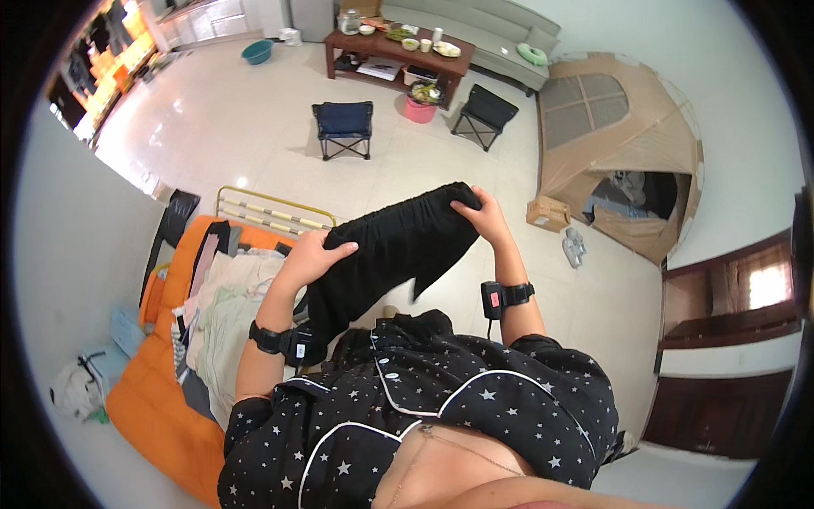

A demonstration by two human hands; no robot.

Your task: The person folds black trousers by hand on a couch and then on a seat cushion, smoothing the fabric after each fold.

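Note:
A black garment with a gathered, elastic-looking top edge is stretched between my hands in front of my body. Whether it is trousers, shorts or a skirt I cannot tell. My left hand grips one end of that edge, thumb lying on top of the cloth. At the other end, higher and to the right, my right hand pinches the corner with its fingers behind. The cloth hangs down from both hands, and a pointed corner dangles near the middle. Beside my left arm, a heap of clothes lies on an orange mattress.
A yellow metal bed rail stands past the mattress. Ahead are a blue folding stool, a black folding stool and a wooden table with dishes. To the right are a beige tent, a cardboard box and shoes.

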